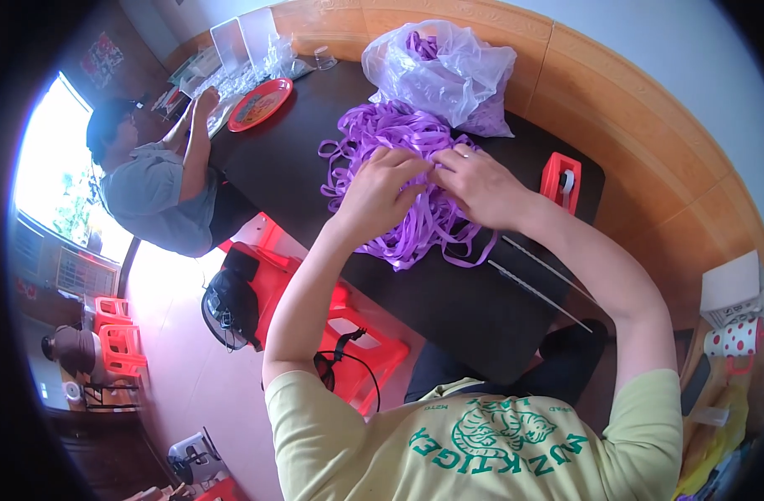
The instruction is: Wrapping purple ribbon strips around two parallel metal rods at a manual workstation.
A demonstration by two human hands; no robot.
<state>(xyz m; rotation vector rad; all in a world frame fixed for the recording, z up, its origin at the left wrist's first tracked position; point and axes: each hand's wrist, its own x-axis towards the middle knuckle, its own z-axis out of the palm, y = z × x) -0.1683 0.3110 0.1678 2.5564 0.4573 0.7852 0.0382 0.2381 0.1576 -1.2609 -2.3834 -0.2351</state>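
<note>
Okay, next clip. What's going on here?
Someone at a dark table has their left hand and right hand close together over a tangled pile of purple ribbon; the fingertips hide what they pinch. A translucent bag with more purple ribbon sits behind the pile. At the table's far left, another person works near a red tray.

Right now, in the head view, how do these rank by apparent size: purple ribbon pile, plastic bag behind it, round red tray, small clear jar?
1. Purple ribbon pile
2. Plastic bag behind it
3. Round red tray
4. Small clear jar
</note>
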